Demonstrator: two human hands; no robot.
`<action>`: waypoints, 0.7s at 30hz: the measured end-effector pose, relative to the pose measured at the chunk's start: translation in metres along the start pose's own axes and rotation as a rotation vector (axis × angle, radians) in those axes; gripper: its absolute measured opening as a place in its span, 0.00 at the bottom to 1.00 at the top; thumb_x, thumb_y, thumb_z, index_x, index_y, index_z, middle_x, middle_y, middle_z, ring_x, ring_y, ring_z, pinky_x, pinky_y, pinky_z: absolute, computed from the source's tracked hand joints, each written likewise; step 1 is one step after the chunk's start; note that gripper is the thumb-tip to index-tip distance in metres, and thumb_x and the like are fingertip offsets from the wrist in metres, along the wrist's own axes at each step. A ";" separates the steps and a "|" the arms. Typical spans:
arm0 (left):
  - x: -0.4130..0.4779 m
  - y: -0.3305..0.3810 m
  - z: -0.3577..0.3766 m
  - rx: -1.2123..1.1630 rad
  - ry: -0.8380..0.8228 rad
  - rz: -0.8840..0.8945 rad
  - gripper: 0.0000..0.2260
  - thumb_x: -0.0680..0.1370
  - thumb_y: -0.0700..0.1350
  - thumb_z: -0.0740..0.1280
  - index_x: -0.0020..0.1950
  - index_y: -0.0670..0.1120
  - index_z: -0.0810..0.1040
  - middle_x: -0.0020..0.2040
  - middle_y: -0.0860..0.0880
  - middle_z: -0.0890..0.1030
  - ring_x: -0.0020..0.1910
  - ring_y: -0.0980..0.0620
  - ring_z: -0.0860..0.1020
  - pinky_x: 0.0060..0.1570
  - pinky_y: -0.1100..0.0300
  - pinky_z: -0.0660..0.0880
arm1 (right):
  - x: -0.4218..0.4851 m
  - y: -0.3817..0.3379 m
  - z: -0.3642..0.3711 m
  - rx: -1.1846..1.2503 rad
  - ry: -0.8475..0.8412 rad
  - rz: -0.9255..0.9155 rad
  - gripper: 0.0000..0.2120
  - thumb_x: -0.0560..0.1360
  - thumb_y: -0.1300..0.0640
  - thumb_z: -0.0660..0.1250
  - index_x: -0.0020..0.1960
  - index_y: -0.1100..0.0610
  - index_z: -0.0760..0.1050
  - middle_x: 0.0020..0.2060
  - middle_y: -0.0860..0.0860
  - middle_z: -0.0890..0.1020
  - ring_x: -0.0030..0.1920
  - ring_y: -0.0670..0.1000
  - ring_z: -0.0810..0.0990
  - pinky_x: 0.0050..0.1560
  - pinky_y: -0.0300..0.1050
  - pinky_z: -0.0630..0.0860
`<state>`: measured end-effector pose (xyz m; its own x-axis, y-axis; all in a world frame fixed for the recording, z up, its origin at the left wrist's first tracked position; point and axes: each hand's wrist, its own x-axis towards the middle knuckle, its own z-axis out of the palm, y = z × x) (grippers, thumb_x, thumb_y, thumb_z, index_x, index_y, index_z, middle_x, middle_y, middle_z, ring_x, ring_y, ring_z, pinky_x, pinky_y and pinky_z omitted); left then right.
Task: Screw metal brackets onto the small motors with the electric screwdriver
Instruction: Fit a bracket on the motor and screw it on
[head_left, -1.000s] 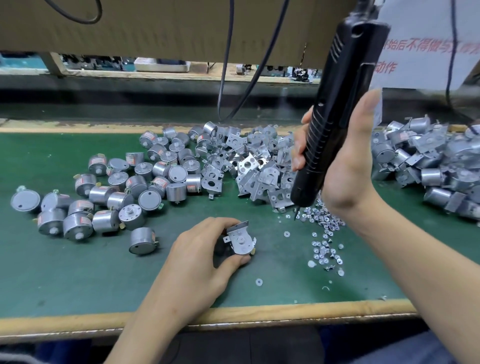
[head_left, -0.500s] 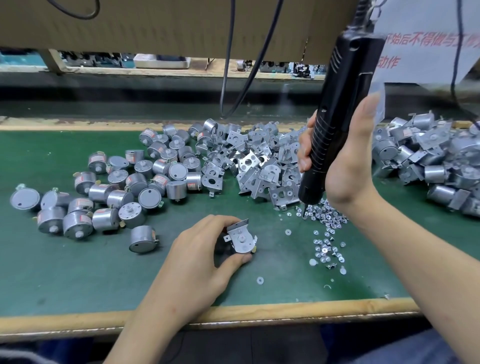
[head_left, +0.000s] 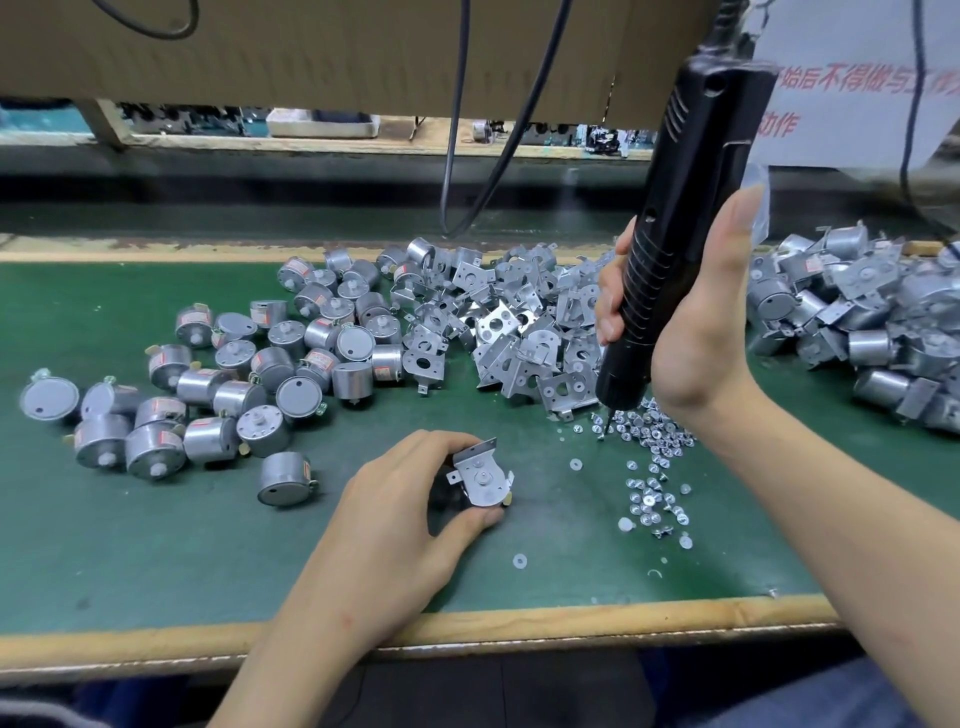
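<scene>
My left hand (head_left: 395, 514) grips a small silver motor with a metal bracket (head_left: 483, 480) laid on top, standing on the green mat near the front edge. My right hand (head_left: 691, 322) grips the black electric screwdriver (head_left: 670, 228), held nearly upright. Its bit tip (head_left: 607, 423) touches down among the far end of the loose screws (head_left: 649, 467) scattered to the right of the held motor. The screwdriver's cable runs up out of view.
Bare motors (head_left: 234, 374) lie heaped at the left, loose brackets (head_left: 498, 332) in the middle, and motors with brackets on them (head_left: 872, 332) at the right. Two black cables (head_left: 467, 156) hang at the back. The bench's wooden edge (head_left: 519, 623) runs along the front.
My right hand has lowered the screwdriver and shifted it slightly right, bringing the bit down into the screw pile. My left hand and its motor have stayed put.
</scene>
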<state>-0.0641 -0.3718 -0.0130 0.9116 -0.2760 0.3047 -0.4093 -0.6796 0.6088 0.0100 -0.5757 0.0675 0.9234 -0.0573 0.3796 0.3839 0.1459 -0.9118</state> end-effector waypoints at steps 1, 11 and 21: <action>0.000 0.000 0.000 0.001 0.000 0.001 0.19 0.70 0.48 0.79 0.58 0.53 0.78 0.43 0.67 0.73 0.41 0.73 0.72 0.42 0.80 0.64 | 0.000 0.000 0.001 0.004 -0.008 -0.002 0.35 0.60 0.16 0.58 0.36 0.48 0.76 0.28 0.52 0.74 0.26 0.54 0.71 0.31 0.44 0.70; -0.001 0.000 0.000 0.004 0.000 0.004 0.18 0.70 0.49 0.78 0.58 0.53 0.77 0.44 0.66 0.75 0.42 0.72 0.72 0.43 0.79 0.64 | -0.002 0.004 0.003 0.039 -0.016 0.019 0.37 0.59 0.16 0.59 0.38 0.51 0.75 0.28 0.53 0.74 0.26 0.54 0.70 0.31 0.44 0.69; 0.000 0.000 -0.001 0.001 0.003 0.003 0.19 0.70 0.49 0.78 0.58 0.52 0.78 0.41 0.68 0.71 0.42 0.72 0.72 0.43 0.79 0.64 | -0.003 0.008 0.006 0.090 -0.024 0.030 0.37 0.59 0.17 0.60 0.38 0.52 0.75 0.28 0.53 0.74 0.26 0.54 0.70 0.30 0.44 0.68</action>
<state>-0.0644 -0.3713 -0.0127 0.9103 -0.2756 0.3089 -0.4118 -0.6798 0.6069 0.0103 -0.5681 0.0596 0.9336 -0.0276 0.3572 0.3534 0.2350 -0.9055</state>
